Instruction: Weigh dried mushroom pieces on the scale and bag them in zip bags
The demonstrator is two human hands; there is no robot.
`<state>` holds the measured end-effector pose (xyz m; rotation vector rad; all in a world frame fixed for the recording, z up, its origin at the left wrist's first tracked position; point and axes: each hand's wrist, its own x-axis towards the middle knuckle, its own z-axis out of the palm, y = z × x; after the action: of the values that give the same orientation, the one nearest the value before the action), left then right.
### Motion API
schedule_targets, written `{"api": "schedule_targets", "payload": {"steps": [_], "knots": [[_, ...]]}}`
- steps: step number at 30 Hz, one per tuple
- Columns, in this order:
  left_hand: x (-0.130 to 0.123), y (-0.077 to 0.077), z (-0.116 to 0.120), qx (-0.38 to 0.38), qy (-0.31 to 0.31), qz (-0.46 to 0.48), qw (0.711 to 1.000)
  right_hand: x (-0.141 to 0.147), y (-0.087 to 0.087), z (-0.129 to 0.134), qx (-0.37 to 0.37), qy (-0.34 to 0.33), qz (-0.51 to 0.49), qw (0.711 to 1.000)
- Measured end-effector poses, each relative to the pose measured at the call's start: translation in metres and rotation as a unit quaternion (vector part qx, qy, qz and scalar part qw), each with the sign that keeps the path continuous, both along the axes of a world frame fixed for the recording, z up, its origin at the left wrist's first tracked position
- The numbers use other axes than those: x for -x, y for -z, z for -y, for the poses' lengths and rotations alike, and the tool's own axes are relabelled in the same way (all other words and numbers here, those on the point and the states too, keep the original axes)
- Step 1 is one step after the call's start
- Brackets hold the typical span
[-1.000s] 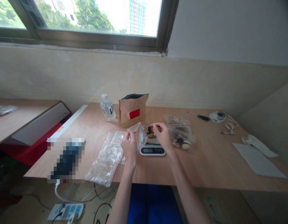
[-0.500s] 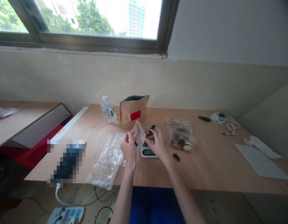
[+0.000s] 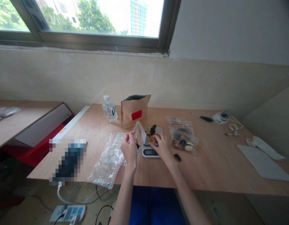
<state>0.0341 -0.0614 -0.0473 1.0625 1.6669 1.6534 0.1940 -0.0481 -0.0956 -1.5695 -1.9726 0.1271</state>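
A small clear zip bag (image 3: 141, 137) with a few brown and dark pieces in it is pinched in my left hand (image 3: 129, 150), its mouth open toward the scale. The white scale (image 3: 145, 153) carries several brown and dark dried pieces (image 3: 153, 129). Over the scale's right side, my right hand (image 3: 162, 148) has its thumb and fingers around a brown piece (image 3: 152, 140). Flat clear bags (image 3: 108, 164) lie left of my left hand. Filled zip bags (image 3: 183, 140) rest to the right, with a single dark piece (image 3: 177, 157) in front of them.
Behind the scale stand an open brown paper pouch (image 3: 135, 112) and a water bottle (image 3: 109, 110). A blurred-out dark object (image 3: 70, 162) is at the left. Toward the right are a screwdriver (image 3: 206, 118), a white dome camera (image 3: 221, 117) and white sheets (image 3: 261, 162).
My right hand has shifted slightly and its fingers have drawn together around a brown piece. The dark piece near its fingers now stands on the scale's back part, clear of them.
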Motion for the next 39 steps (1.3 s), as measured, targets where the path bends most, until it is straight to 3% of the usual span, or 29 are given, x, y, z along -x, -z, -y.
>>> {"api": "schedule_targets", "payload": {"steps": [4, 8, 14, 17, 21, 24, 26, 34, 37, 39], "knots": [[0.001, 0.0, 0.001, 0.004, -0.003, -0.001, 1.0, -0.007, -0.005, -0.001, 0.01, -0.031, -0.061, 0.998], [0.002, 0.0, 0.002, 0.007, -0.008, -0.005, 1.0, -0.012, -0.005, -0.004, 0.008, -0.013, -0.135, 0.991], [0.0, 0.001, 0.002, 0.011, -0.001, -0.004, 1.0, -0.012, -0.005, -0.005, 0.028, 0.026, -0.333, 0.942], [-0.001, 0.0, 0.003, 0.012, 0.003, -0.012, 1.0, -0.005, -0.017, 0.0, 0.063, 0.026, -0.478, 0.876], [-0.004, -0.003, 0.006, 0.012, -0.001, -0.049, 0.999, 0.011, -0.055, 0.009, 0.144, -0.051, -0.652, 0.743], [-0.007, -0.006, 0.008, 0.02, 0.003, -0.06, 0.998, 0.027, -0.082, 0.012, 0.211, -0.093, -0.675, 0.7], [-0.009, -0.006, 0.009, 0.017, 0.01, -0.059, 0.998, 0.037, -0.091, 0.011, 0.23, -0.107, -0.656, 0.711], [-0.009, -0.005, 0.015, -0.003, 0.0, 0.004, 1.0, 0.046, -0.088, 0.014, 0.197, -0.105, -0.452, 0.864], [-0.009, -0.005, 0.016, -0.005, 0.001, 0.032, 0.999, 0.042, -0.094, 0.021, 0.183, -0.104, -0.367, 0.906], [-0.01, -0.005, 0.016, -0.005, 0.002, 0.044, 0.999, 0.039, -0.098, 0.023, 0.171, -0.12, -0.334, 0.919]]}}
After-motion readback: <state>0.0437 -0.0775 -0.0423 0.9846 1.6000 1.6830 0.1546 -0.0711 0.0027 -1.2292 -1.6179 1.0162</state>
